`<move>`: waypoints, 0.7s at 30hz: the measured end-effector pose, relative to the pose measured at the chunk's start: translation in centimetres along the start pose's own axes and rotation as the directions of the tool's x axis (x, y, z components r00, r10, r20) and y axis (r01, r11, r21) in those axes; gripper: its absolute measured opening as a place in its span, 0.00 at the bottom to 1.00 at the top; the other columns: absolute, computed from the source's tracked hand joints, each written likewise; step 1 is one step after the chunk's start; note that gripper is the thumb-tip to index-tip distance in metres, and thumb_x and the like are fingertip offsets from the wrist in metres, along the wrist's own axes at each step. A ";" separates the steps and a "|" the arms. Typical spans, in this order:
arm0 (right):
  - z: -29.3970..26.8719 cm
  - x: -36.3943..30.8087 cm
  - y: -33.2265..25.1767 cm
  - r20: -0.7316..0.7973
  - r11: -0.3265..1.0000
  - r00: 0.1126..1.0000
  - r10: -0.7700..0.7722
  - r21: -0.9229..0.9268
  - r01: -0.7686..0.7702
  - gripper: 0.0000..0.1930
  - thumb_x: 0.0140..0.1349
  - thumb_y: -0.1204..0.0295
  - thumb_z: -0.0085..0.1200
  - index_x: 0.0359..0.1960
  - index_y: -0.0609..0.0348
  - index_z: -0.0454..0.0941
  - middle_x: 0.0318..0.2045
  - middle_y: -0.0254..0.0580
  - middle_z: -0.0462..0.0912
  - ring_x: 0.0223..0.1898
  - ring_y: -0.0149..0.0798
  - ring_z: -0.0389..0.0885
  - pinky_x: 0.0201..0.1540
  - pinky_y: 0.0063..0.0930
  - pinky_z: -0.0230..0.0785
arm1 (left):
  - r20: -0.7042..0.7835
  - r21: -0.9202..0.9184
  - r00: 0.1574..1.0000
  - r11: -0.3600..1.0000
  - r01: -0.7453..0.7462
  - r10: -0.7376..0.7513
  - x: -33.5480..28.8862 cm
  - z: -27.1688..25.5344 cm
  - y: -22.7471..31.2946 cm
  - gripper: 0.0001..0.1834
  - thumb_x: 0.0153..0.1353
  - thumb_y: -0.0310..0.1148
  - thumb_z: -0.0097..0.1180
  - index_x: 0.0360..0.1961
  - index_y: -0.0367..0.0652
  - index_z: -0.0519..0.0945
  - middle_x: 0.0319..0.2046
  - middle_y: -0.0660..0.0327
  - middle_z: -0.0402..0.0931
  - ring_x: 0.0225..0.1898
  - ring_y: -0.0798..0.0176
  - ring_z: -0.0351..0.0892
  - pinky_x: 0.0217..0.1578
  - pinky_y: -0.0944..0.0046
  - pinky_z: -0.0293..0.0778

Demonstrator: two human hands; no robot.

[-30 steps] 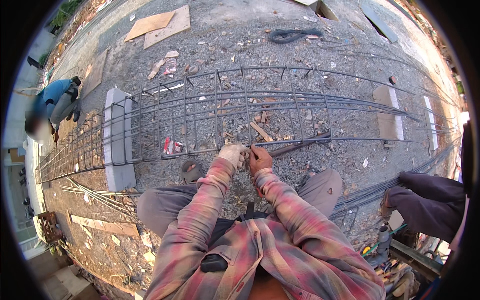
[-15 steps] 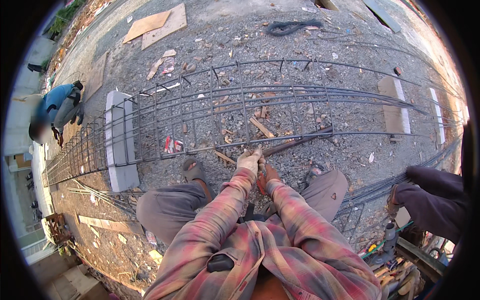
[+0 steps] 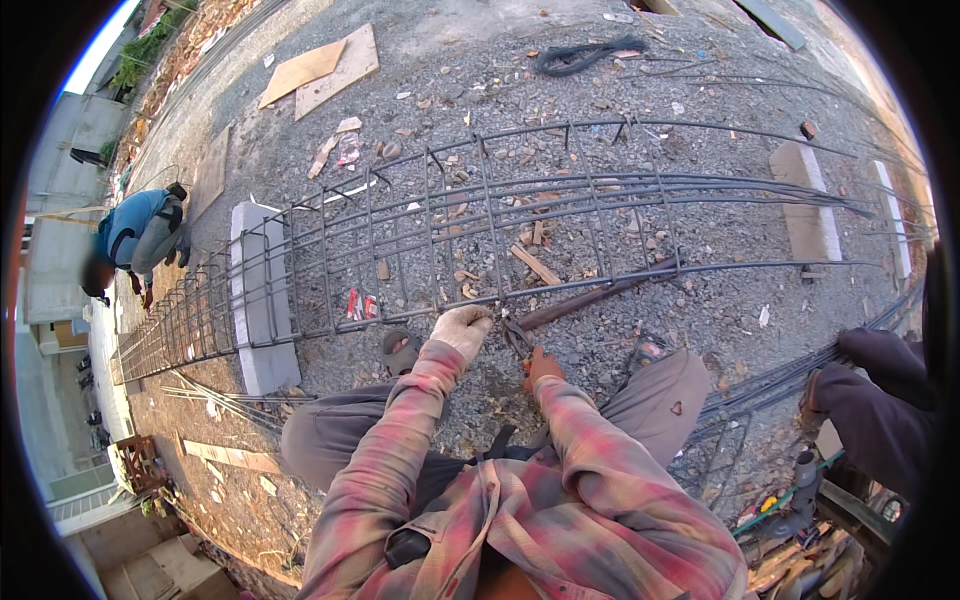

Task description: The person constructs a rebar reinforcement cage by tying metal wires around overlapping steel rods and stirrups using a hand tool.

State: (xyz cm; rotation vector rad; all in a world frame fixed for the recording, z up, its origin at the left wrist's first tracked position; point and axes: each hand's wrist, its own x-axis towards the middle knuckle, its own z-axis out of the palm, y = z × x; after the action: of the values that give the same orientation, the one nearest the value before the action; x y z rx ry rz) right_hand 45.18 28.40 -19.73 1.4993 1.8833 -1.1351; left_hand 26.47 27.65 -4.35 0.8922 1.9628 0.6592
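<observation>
A long rebar cage (image 3: 430, 240) of dark bars and square stirrups stretches from left to right in front of me. My left hand (image 3: 463, 330), in a pale glove, is closed against its near lower bar, beside a stirrup corner. Whatever its fingers pinch is hidden. My right hand (image 3: 543, 368) grips the handles of a pair of pincers (image 3: 517, 338). Their jaws point up toward the near bar, just right of my left hand. A dark brown pipe or bar (image 3: 600, 296) lies slanting under the cage, past the jaws.
Pale blocks (image 3: 266, 330) (image 3: 806, 200) prop the cage at both ends. A person in blue (image 3: 140, 228) bends over its far left end. Another person's dark-trousered leg (image 3: 885, 400) is at right. Loose rebar (image 3: 770, 385), boards (image 3: 340, 75) and coiled cable (image 3: 590, 57) lie on gravel.
My hands have parted: the left has moved left along the near bar, the right back toward me. The pincers now show plainly between them. The whole view has shifted slightly.
</observation>
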 end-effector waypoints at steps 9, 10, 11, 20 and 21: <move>-4.8 -6.3 -2.9 0.400 0.787 0.899 -0.179 0.606 -0.113 0.15 0.55 0.64 0.44 0.26 0.67 0.74 0.13 0.53 0.76 0.10 0.47 0.72 0.18 0.43 0.66 | 0.103 -0.042 0.993 0.998 -0.046 0.050 0.2 -0.5 0.7 0.15 0.56 0.29 0.52 0.45 0.38 0.78 0.31 0.60 0.79 0.32 0.71 0.74 0.36 0.70 0.71; -5.8 -7.9 -3.1 0.341 0.751 0.918 -0.200 0.655 -0.080 0.14 0.55 0.65 0.44 0.27 0.66 0.74 0.15 0.52 0.77 0.12 0.45 0.73 0.18 0.40 0.66 | 0.107 -0.021 0.992 0.998 -0.059 0.061 0.4 -0.5 0.2 0.15 0.56 0.29 0.51 0.45 0.37 0.77 0.32 0.58 0.79 0.33 0.70 0.75 0.37 0.69 0.71; -6.5 -8.9 -3.1 0.277 0.709 0.936 -0.215 0.704 -0.046 0.12 0.54 0.67 0.45 0.27 0.65 0.74 0.17 0.51 0.77 0.15 0.43 0.75 0.18 0.36 0.67 | 0.116 0.002 0.991 0.997 -0.075 0.074 0.6 -0.5 0.6 0.15 0.56 0.29 0.50 0.45 0.37 0.77 0.34 0.57 0.80 0.35 0.69 0.76 0.39 0.69 0.71; -8.5 -10.1 -2.7 0.283 0.736 0.939 -0.197 0.675 -0.049 0.05 0.51 0.74 0.45 0.30 0.60 0.68 0.18 0.45 0.74 0.18 0.40 0.74 0.19 0.33 0.69 | 0.148 0.010 0.989 1.000 -0.019 0.018 0.4 -0.6 2.0 0.17 0.53 0.29 0.51 0.44 0.36 0.78 0.38 0.54 0.80 0.40 0.65 0.78 0.43 0.68 0.71; -8.4 -9.8 -2.6 0.239 0.765 0.939 -0.248 0.643 0.038 0.04 0.51 0.74 0.45 0.29 0.60 0.68 0.18 0.44 0.73 0.17 0.40 0.73 0.19 0.33 0.69 | 0.150 0.007 0.989 1.000 -0.022 0.020 0.5 -0.6 2.1 0.17 0.53 0.29 0.51 0.44 0.36 0.78 0.38 0.54 0.80 0.40 0.65 0.78 0.43 0.68 0.71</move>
State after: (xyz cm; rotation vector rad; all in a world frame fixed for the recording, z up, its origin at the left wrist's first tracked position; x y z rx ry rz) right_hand 46.64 29.78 -6.68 1.3726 1.4759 -2.1051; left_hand 26.44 29.22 -2.81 0.9413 1.8256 0.5794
